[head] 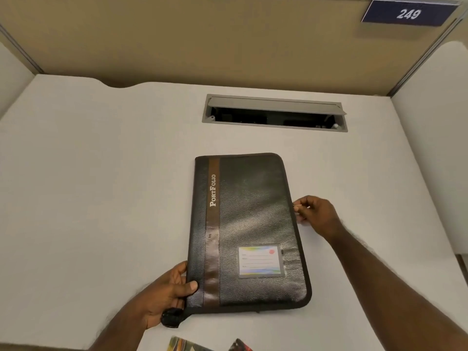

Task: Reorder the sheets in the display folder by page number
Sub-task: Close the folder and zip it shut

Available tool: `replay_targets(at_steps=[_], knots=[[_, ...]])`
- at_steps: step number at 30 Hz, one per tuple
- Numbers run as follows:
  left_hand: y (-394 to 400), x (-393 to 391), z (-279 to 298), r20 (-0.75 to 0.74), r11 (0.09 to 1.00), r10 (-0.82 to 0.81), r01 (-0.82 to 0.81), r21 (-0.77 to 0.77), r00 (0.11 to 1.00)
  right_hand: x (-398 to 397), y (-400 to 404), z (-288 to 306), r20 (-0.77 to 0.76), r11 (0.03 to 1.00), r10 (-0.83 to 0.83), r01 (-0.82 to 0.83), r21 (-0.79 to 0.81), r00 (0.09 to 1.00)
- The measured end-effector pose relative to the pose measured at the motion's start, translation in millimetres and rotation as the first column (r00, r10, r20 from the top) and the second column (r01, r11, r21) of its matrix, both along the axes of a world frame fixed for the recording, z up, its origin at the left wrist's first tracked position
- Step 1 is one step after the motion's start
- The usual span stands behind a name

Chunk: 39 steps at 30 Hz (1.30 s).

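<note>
With the closed display folder (249,231) flat on the desk (101,173), my left hand (167,297) gripped its spine corner while my right hand's (316,215) fingers (302,206) pinched the zipper pull (296,205); yanking could have jammed it or skidded the folder.

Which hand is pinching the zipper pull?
The right hand, at the folder's right edge, pinches the small metal pull. The left hand just holds the spine.

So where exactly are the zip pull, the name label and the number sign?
zip pull (296,205), head view, on the thin metal tab pinched by the right hand.
name label (259,261), head view, middle of the card.
number sign (408,13), head view, on the digits 249.
</note>
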<state>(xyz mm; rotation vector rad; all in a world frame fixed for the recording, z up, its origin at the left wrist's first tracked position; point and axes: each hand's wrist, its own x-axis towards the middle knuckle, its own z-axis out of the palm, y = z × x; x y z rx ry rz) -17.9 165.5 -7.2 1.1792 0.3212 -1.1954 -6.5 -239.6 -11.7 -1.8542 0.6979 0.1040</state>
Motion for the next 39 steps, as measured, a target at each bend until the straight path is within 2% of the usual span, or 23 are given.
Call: replay_targets(at_steps=[5, 9, 10, 14, 18, 19, 21, 25, 28, 32, 36, 39], knots=[[-2, -2, 0, -0.051, 0.997, 0.008, -0.011, -0.074, 0.999, -9, 0, -7, 0.038, 0.989, -0.115, 0.111, 0.099, 0.993], [-3, 0, 2, -0.042, 0.996, -0.032, 0.028, -0.088, 0.999, 1, -3, 0, -0.013, 0.972, -0.138, 0.138, 0.192, 0.990], [-6, 0, 5, -0.042, 0.995, -0.029, 0.025, -0.098, 0.999, 4, -2, 2, -0.019, 0.975, -0.134, 0.135, 0.179, 0.991], [-15, -3, 11, -0.008, 0.997, 0.054, -0.055, -0.062, 0.998, 13, 2, 7, 0.023, 0.997, -0.066, 0.067, -0.048, 0.998], [-11, 0, 1, 0.027, 0.997, 0.071, -0.070, -0.029, 0.997, -5, 7, 11, -0.036, 0.974, 0.148, -0.152, -0.168, 0.988], [-9, 1, -1, 0.015, 0.997, 0.077, -0.076, -0.025, 0.997, -13, 7, 10, -0.055, 0.964, 0.163, -0.171, -0.203, 0.985], [-6, 3, -3, -0.002, 0.995, 0.091, -0.091, -0.030, 0.996, -25, 9, 8, -0.026, 0.974, 0.085, -0.089, -0.207, 0.996], [-6, 2, 1, 0.027, 0.999, 0.027, -0.026, -0.036, 0.999, -18, 13, 12, 0.048, 0.979, -0.088, 0.095, -0.182, 0.995], [-7, -3, 7, -0.026, 1.000, 0.022, -0.023, -0.009, 0.999, 3, 10, 13, 0.071, 0.968, -0.187, 0.196, -0.154, 0.980], [3, -10, 10, -0.048, 0.992, -0.127, 0.128, 0.010, 0.991, 36, -11, 15, 0.087, 0.945, -0.318, 0.323, -0.048, 0.944], [12, -17, 8, -0.049, 0.959, -0.276, 0.278, 0.045, 0.960, 47, -27, 19, 0.089, 0.974, -0.224, 0.227, -0.023, 0.971], [9, -12, 10, -0.016, 0.929, -0.339, 0.337, 0.153, 0.941, 45, -28, 21, 0.084, 0.983, -0.184, 0.184, 0.004, 0.979]])
